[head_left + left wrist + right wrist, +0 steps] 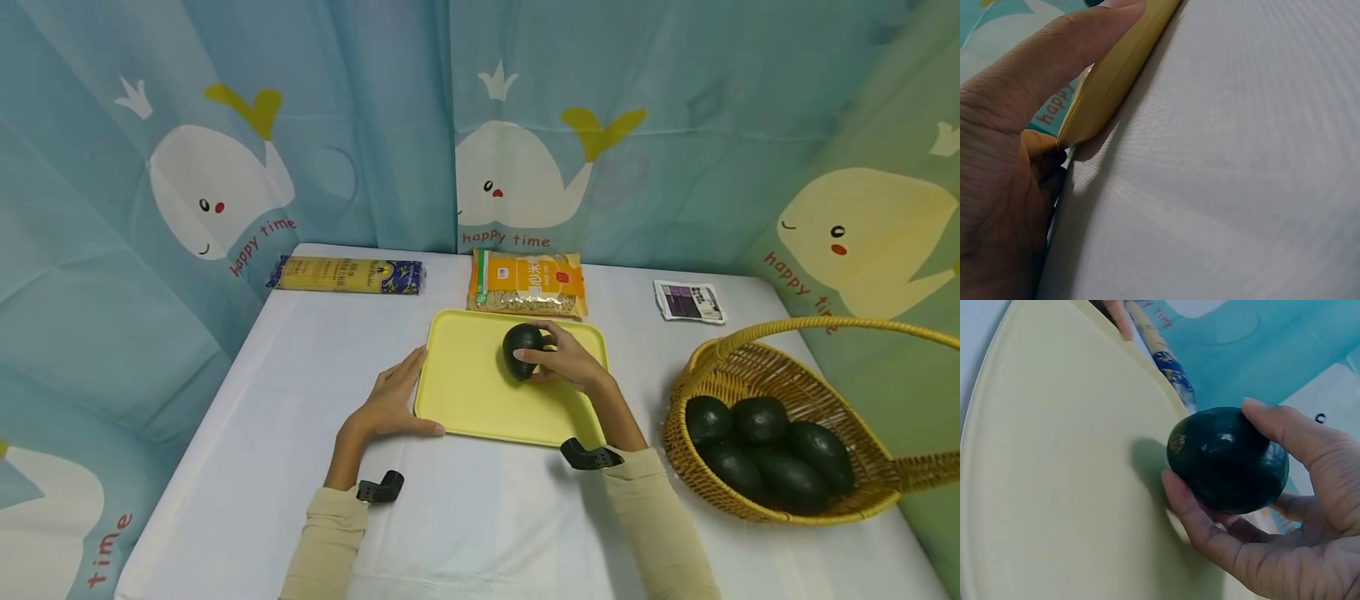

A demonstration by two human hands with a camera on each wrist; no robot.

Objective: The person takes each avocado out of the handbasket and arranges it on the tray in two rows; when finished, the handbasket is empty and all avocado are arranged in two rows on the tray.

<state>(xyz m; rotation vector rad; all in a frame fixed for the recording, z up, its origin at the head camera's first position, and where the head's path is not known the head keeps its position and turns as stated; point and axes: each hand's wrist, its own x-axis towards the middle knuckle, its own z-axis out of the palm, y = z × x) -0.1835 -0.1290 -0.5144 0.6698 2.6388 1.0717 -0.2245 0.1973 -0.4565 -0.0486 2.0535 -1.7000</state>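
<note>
A yellow tray (472, 400) lies in the middle of the white-clothed table. My right hand (536, 346) grips a dark green avocado (520, 348) just above the tray's far right part. In the right wrist view the thumb and fingers (1191, 519) curl round the avocado (1235, 462) over the tray (1054, 475). My left hand (393, 400) rests flat against the tray's near left corner, fingers straight along the left edge, thumb along the front edge. Up close, the thumb (1054, 56) lies against the tray rim (1116, 69).
A wicker basket (757, 367) with several more avocados (772, 458) stands at the right. Along the back lie a noodle packet (348, 275), an orange bag (527, 283) and a small white packet (688, 300). Whale-print curtains close in the table.
</note>
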